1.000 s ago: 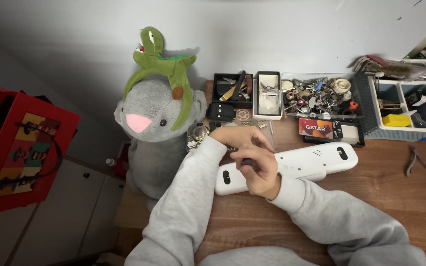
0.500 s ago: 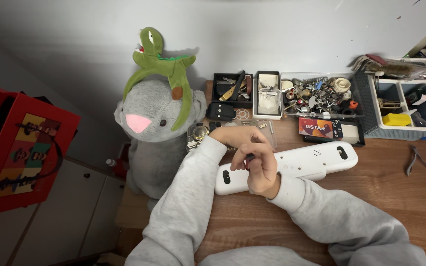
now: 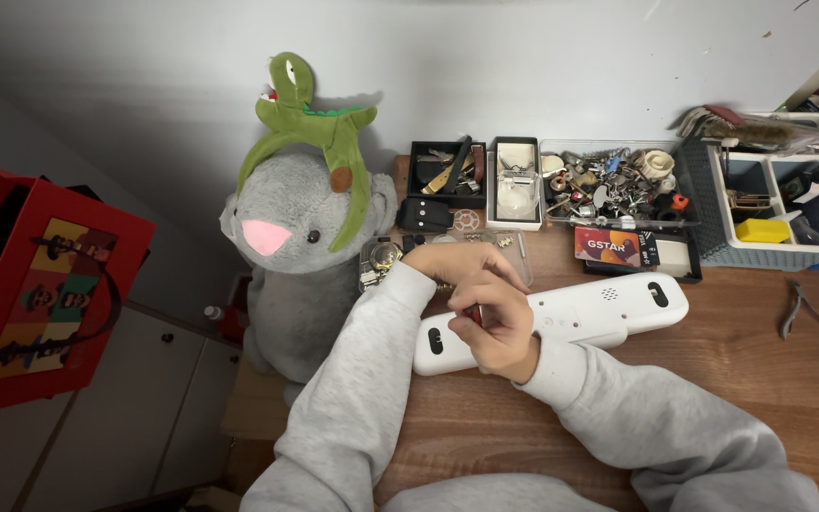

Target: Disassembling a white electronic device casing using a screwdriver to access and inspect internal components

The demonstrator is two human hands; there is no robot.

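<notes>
A long white plastic device (image 3: pixel 561 318) is laid flat on the wooden table (image 3: pixel 713 379), directly under both hands. The right hand (image 3: pixel 500 327) is closed around a small dark red tool (image 3: pixel 473 315), its tip hidden at the device's left portion. The left hand (image 3: pixel 466 264) is curled just above it; what it grips cannot be told. The device is judged stiff, light, smooth and likely slippery, best held across its narrow middle. Beyond the hands, trays of small metal parts (image 3: pixel 609 185) are set; a grey plush toy (image 3: pixel 300 246) sits left of them.
</notes>
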